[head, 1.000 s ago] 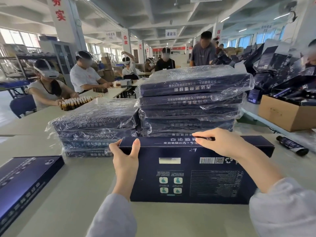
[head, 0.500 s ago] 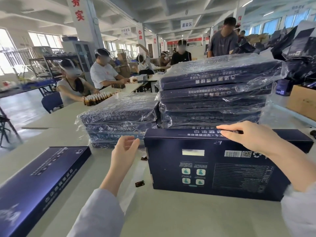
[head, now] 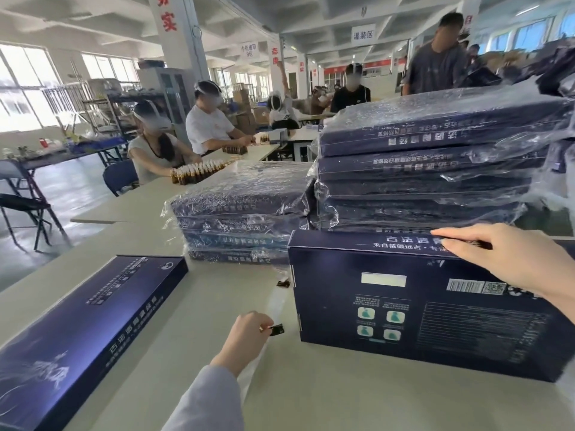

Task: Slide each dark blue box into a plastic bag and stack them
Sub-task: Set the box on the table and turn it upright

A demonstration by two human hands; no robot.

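left hand (head: 245, 332): pinching a small black scrap (head: 277, 329) off the pale surface (head: 199, 293)
right hand (head: 516, 259): fingers pretty much straight, laid along the box's top edge
dark blue cardboard box (head: 420, 312): standing on its long edge, unbagged, right in front of the plastic-bagged box stacks (head: 435, 169)
second flat dark blue box (head: 87, 331): lying far left
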